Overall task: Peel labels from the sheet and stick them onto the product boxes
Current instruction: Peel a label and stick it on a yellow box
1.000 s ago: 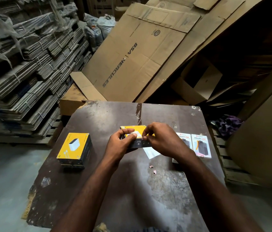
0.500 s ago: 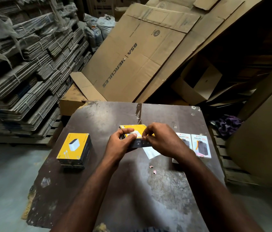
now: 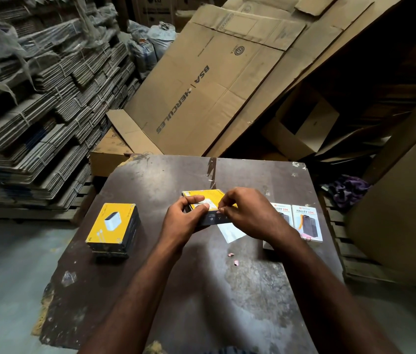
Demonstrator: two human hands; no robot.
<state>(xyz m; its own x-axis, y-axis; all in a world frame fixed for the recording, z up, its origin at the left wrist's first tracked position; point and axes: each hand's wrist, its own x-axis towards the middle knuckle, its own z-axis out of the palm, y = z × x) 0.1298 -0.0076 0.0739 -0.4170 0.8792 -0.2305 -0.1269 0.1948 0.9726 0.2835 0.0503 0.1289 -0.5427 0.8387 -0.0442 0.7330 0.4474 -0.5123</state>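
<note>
- We see the left hand (image 3: 181,221) holding the yellow-and-black box (image 3: 201,194) just above the table (image 3: 201,290). Its fingers curl round the box's left end, and the thumb lies across the top.
- A white label (image 3: 201,204) sits on the box's near edge, partly under the left thumb. It lies between the two hands.
- The right hand (image 3: 247,213) comes in from the right. Its thumb and forefinger close in a narrow pinch at the label's right edge, and the other fingers curl above the box.
- We cannot tell whether that edge is stuck down or lifted.
- The label sheet (image 3: 231,232) lies flat on the table just below the right hand, partly hidden by it.
- A stack of yellow boxes (image 3: 112,226) stands on the table well to the left of the hands.
- Two white boxes (image 3: 306,222) lie side by side near the table's right edge, beyond the right wrist.
- Two pink scraps (image 3: 231,254) lie on the table near the sheet.
</note>
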